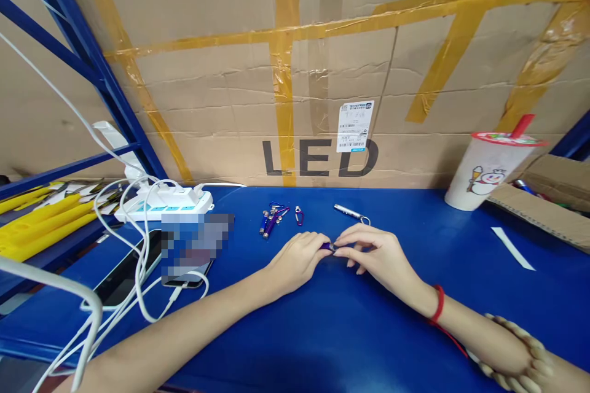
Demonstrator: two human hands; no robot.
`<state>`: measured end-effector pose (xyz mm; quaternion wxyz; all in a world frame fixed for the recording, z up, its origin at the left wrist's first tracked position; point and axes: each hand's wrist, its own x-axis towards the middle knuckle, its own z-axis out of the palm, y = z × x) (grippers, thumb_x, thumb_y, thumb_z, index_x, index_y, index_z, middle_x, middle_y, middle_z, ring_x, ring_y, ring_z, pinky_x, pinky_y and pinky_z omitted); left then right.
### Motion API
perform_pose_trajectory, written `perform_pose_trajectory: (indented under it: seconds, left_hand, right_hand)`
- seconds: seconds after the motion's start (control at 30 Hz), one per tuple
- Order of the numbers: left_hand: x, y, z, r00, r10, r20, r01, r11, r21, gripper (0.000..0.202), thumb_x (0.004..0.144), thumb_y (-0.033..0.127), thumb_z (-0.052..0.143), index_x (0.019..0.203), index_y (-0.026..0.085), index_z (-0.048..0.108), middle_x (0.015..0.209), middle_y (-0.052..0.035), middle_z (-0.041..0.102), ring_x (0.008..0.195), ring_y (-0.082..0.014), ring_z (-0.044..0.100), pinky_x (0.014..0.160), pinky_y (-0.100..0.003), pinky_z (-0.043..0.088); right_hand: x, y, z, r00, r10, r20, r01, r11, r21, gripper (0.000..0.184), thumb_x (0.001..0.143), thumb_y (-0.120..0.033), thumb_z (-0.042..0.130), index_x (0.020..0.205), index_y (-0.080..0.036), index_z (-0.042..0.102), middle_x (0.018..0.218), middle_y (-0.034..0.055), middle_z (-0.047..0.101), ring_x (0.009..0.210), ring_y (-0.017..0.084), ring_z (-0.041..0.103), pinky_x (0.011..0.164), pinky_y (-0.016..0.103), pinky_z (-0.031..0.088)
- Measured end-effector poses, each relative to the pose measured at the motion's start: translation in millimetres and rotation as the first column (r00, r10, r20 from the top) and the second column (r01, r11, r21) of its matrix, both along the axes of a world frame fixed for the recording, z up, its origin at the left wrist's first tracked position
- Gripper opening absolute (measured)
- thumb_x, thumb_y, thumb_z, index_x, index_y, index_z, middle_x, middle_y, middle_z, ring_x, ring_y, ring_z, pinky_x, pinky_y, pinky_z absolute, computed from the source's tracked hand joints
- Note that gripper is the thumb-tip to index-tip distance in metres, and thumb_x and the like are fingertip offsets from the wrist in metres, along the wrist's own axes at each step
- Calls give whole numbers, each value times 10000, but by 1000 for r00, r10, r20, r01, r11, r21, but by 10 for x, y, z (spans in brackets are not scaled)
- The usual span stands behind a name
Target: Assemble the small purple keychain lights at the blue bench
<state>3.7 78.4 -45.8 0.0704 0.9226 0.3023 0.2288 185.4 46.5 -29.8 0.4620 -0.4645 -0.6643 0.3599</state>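
Beads (525, 336), pale, rounded and hard-looking, circle the right forearm, with a thin red cord (439, 304) knotted nearer the wrist. White cables (142, 258), smooth and bendy, loop over the left side of the surface (276, 344), a glossy blue sheet. Two flat phones (124, 276) lie there, apart from the hands. Farther in, at the middle, a small purple tube (327, 246) sits between the hands, just above the surface. The left hand (297, 258) is closed round it, fingers curled, leaving only a short end showing; the right hand (378, 255) has thumb and forefinger nearly together, pinching that end, the other fingers loosely bent. The tube looks light and stiff, probably slick and metal-skinned, so it would roll easily under a loose fingertip; the barrel seems the firm place to hold, with a fingertip pinch for the narrow tip. Just beyond lie a bunch of blue and purple tubes (273, 221), a small clip (299, 216) and a slim silver tube (348, 212) with a ring at one end. To the right, a limp white strip (512, 249) lies before a tapered cup (488, 172) with a red lid and straw. Behind everything stands a big cardboard box (230, 104), creased, crossed by shiny yellow tape and printed LED
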Motion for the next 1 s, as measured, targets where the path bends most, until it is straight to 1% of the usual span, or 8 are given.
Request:
perform_pose_trajectory:
  seconds: [0.13, 0.23, 0.4, 0.5, 0.67, 0.77, 0.9, 1.0]
  left_hand:
    - [-19, -3, 15, 998, -61, 17, 62, 998, -22, 187, 922, 169, 323, 990, 131, 493, 949, -69, 603, 855, -169, 558, 775, -293, 464]
    - [-40, 2, 11, 993, -112, 29, 113, 994, -4, 192, 922, 183, 330, 979, 133, 507, 941, -71, 608, 847, -168, 565, 761, -282, 465]
    - [-67, 12, -1, 985, -160, 61, 158, 987, 37, 239, 933, 224, 309, 996, 136, 523, 897, -66, 613, 808, -155, 568, 751, -260, 461]
    - [-76, 18, -6, 985, -164, 59, 160, 985, 56, 272, 939, 243, 291, 1006, 136, 532, 863, -66, 615, 778, -151, 566, 741, -263, 458]
    - [-85, 31, -24, 988, -148, 36, 144, 986, 86, 305, 945, 257, 276, 1022, 137, 546, 816, -63, 617, 748, -147, 566, 715, -267, 453]
    - [-86, 35, -42, 988, -146, 46, 140, 982, 125, 304, 943, 256, 291, 1037, 131, 551, 819, -66, 629, 754, -148, 574, 706, -267, 451]
    - [-84, 33, -51, 988, -146, 53, 136, 978, 161, 295, 939, 251, 315, 1047, 124, 559, 827, -61, 646, 763, -146, 585, 708, -269, 451]
    - [-84, 30, -46, 991, -130, 29, 124, 979, 161, 305, 942, 266, 315, 1071, 135, 559, 846, -60, 650, 783, -143, 591, 718, -268, 455]
  right_hand:
    - [10, 17, 7, 999, -26, -43, 24, 999, -47, 323, 590, -418, 749, 697, -122, 679, 782, 65, 600, 478, 105, 577, 343, 172, 480]
    - [12, 20, 7, 999, -5, -36, 2, 997, -79, 352, 575, -452, 750, 668, -121, 675, 736, 59, 600, 474, 107, 574, 339, 164, 472]
    - [12, 6, -10, 1000, 17, 17, -17, 1000, -14, 349, 610, -479, 722, 642, -134, 679, 732, 58, 603, 457, 100, 564, 342, 168, 469]
    - [-1, -1, -30, 999, 23, 24, -22, 1000, -22, 363, 619, -498, 711, 647, -138, 672, 704, 50, 594, 431, 100, 557, 334, 173, 460]
    - [-55, -31, -46, 1000, -9, 8, 9, 996, -94, 441, 584, -564, 702, 596, -129, 628, 644, 36, 551, 386, 98, 536, 311, 181, 423]
    - [-79, -47, -57, 1000, -11, 3, 11, 988, -155, 442, 575, -554, 711, 570, -133, 577, 587, 19, 532, 383, 102, 534, 306, 174, 405]
    - [-73, -28, -77, 1000, 12, 29, -3, 955, -298, 415, 568, -513, 729, 604, -139, 556, 450, -11, 505, 359, 98, 505, 304, 155, 389]
    - [-61, 2, -69, 999, 38, 0, -35, 928, -372, 421, 558, -510, 731, 608, -132, 552, 401, -16, 502, 346, 90, 489, 309, 146, 389]
